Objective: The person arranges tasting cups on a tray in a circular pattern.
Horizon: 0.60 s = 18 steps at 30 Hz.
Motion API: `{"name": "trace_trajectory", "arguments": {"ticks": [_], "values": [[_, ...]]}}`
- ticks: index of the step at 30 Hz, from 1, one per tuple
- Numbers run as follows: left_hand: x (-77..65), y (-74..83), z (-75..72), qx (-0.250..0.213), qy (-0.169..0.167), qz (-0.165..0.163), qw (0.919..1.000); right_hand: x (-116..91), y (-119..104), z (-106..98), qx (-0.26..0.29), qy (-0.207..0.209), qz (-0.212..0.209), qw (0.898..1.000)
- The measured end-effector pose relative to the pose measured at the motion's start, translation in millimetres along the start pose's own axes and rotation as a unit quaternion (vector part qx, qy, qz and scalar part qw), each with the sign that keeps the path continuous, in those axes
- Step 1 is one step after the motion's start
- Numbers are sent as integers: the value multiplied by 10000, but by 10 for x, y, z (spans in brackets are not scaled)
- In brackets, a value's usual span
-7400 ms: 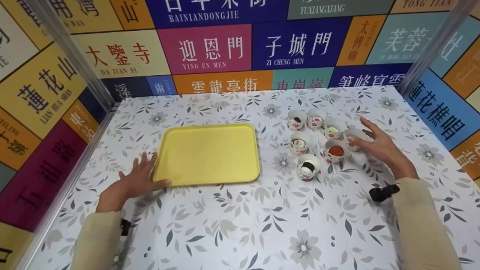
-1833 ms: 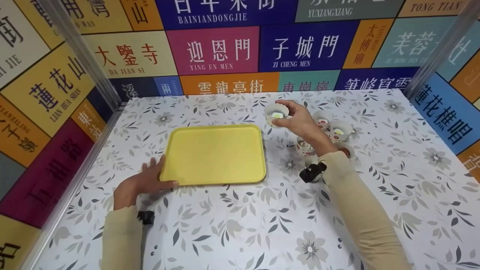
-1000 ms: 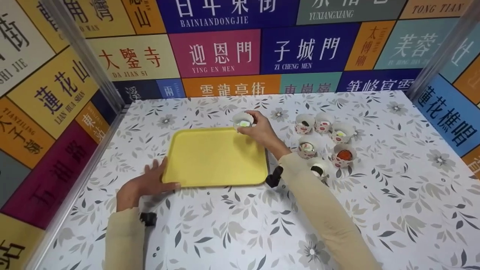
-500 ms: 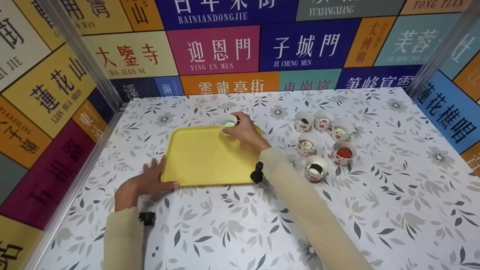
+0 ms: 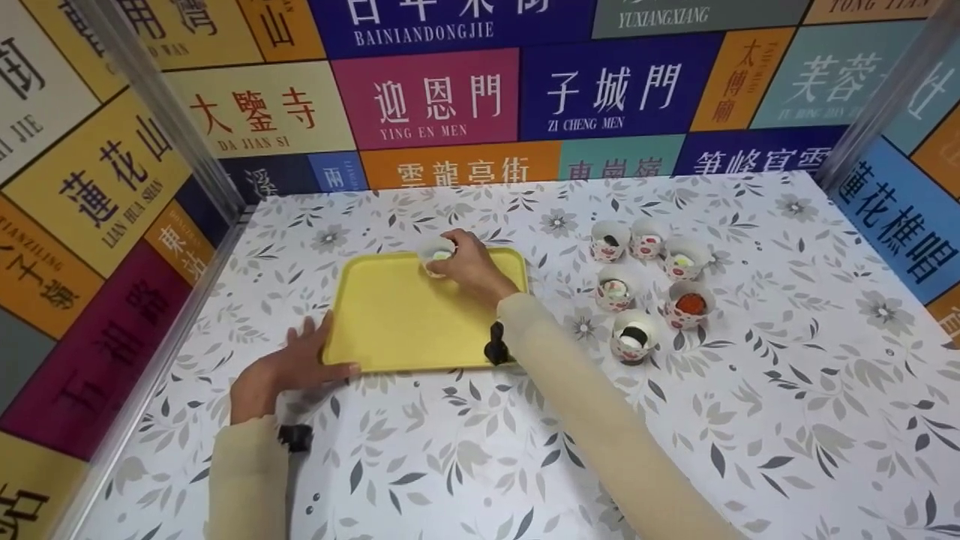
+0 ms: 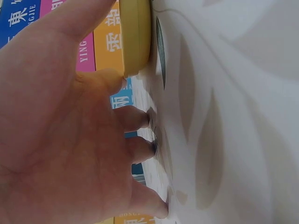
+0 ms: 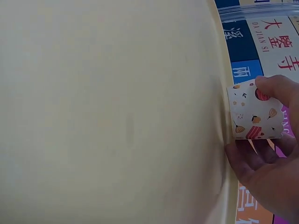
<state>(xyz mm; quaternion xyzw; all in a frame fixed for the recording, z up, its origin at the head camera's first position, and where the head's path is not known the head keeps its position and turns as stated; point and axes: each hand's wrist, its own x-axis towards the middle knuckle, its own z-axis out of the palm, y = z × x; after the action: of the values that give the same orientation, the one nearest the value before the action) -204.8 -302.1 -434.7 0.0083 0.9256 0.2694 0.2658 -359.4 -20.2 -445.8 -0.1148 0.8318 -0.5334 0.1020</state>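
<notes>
My right hand (image 5: 474, 264) pinches a paper cup (image 7: 254, 112) by its side, thumb and fingers on opposite faces. A red and orange pattern covers the cup, and a small white and yellow-green piece shows inside it in the head view. The cup is over the far edge of the yellow tray (image 5: 420, 330). My left hand (image 5: 296, 364) lies at the tray's left front corner with fingers spread, its thumb along the front edge. In the left wrist view the other fingertips rest on the tablecloth beside the tray.
Several more patterned paper cups stand right of the tray, among them one with an orange-red piece (image 5: 688, 304) and one with a black-banded white piece (image 5: 634, 336). Sign-printed panels (image 5: 427, 97) wall the table (image 5: 420, 465) at the back and sides.
The right hand went from the group of cups on the right, picked up a paper cup and carried it left to the tray's far edge. The left hand stays at the tray corner.
</notes>
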Motion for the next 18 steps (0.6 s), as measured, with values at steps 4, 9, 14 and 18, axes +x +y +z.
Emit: {"name": "trace_trajectory", "arguments": {"ticks": [4,9,14,18], "values": [[5,-5,6,46,-29,-26,10000,41,-36,30,-234,-23,-89,9997],[14,-13,20,46,-50,-81,9999,63,-77,55,-417,-65,36,9991],[18,-24,14,64,-25,-79,9999,65,-94,83,-487,-162,60,9987],[15,-34,9,46,-6,-86,10000,64,-95,119,-532,-134,-81,9985]]}}
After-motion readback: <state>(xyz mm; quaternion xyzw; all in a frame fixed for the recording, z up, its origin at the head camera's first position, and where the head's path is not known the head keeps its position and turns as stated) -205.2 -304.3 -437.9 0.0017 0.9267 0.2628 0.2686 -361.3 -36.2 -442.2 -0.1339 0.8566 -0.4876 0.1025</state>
